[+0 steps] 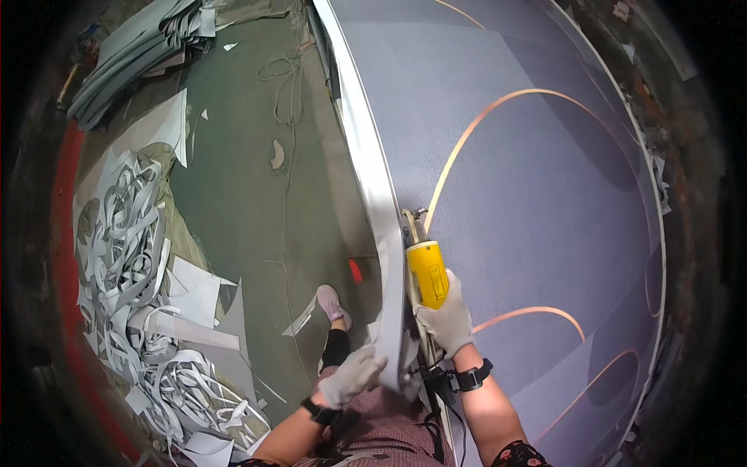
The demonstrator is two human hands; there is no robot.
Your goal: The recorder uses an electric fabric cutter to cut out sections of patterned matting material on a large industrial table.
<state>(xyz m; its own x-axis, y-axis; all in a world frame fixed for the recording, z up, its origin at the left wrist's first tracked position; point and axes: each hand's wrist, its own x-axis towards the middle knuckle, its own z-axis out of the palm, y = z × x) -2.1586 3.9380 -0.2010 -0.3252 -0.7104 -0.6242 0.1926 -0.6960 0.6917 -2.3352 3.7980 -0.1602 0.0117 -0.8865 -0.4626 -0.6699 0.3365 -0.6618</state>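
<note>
Tool point(427, 274) beside loose strip point(387, 253): slip and snag risks

Yellow tool sits at the left edge of the big blue-grey sheet point(537, 179), head pointing away from the person, body running along the border. Right hand point(445, 319), gloved, is wrapped round the tool's rear end; fingers curled, no visible gap. Left hand point(352, 377), gloved too, is lower and to the left; fingers look bent closed on the strip's near end, though the far side of that grip is hidden. Can't tell if the tool is running.

Possible faults:
- Uneven pull from the left hand could drag the strip sideways and tug the sheet edge out of line with the tool head.
- A twist of the right wrist could swing the head inward and mark the printed face by the orange curve point(455, 148).
- Slack strip could fold against the tool and bind.
- Left fingers sliding up the strip would come close to the tool.
- Underfoot: pale scrap point(302, 317) lies by the pink shoe point(330, 300); stepping on it could upset balance. Offcut heap point(128, 233) is farther left, well apart.
</note>
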